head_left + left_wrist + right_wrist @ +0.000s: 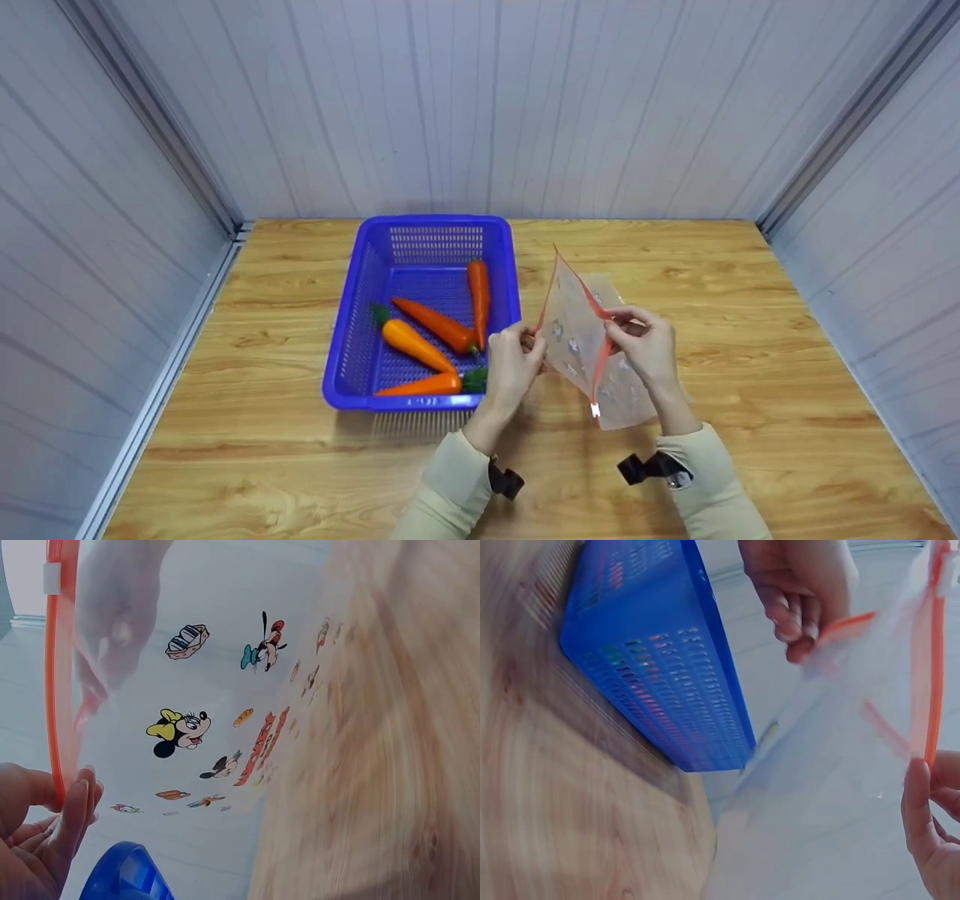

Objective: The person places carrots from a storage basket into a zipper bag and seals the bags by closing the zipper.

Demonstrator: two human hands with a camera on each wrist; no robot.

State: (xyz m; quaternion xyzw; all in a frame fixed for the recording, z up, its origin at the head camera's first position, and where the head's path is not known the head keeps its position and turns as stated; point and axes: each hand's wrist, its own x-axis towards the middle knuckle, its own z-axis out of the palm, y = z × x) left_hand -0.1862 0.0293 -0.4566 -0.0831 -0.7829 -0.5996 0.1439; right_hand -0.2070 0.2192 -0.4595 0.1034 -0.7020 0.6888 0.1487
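orange trim is edging the clear plastic bag [574,345] that someone is holding up over the wooden table [255,457], just right of the basket as i'm looking at it. the left hand [514,367] is pinching one side of the bag's mouth, thumb and fingers closing on the orange strip. the right hand [649,349] is pinching the facing strip the same way, so the mouth is gaping between them. a white slider [595,410] is sitting at the near end of the trim. little cartoon prints are dotting the plastic, a mouse face with a yellow bow [180,733] among them.

the blue basket [431,220] is standing beside the left hand, with four carrots lying inside: a red-orange one [478,296] along the right wall, another [435,324] slanting toward it, a yellow-orange one [412,345] below that, and an orange one [427,385] along the near wall. pale sleeves [454,476] are covering both forearms.
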